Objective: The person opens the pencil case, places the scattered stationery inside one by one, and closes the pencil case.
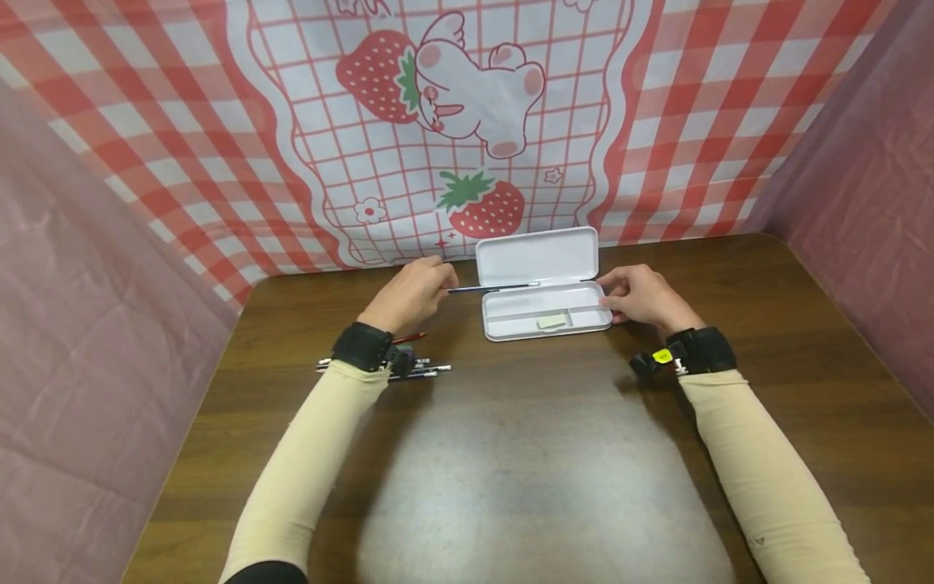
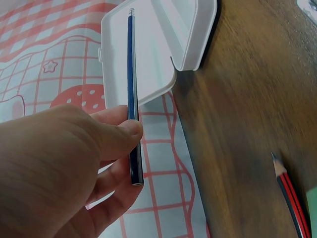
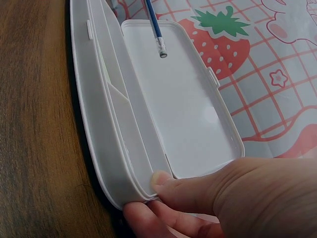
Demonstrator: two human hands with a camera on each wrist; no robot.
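Note:
Between thumb and fingers, my left hand (image 1: pixel 410 296) pinches a dark blue pencil (image 1: pixel 492 289) near one end. In the right wrist view the pencil's other end (image 3: pixel 161 48) shows a metal band and eraser tip over the white pencil case (image 3: pixel 183 104). That case lies open, its lid (image 1: pixel 537 258) raised at the back against the cloth. A pale green block (image 1: pixel 550 322) sits in the front compartment. My right hand (image 1: pixel 645 297) grips the case's right end, the thumb on its rim and fingers against the outer wall.
Several pencils (image 1: pixel 423 374) lie in a loose pile near my left wrist, partly hidden by it. Among them is a red-and-black striped pencil (image 2: pixel 292 201). A checked strawberry cloth (image 1: pixel 292 162) hangs behind the wooden table (image 1: pixel 540 454), with pink curtains (image 1: pixel 66 324) at both sides.

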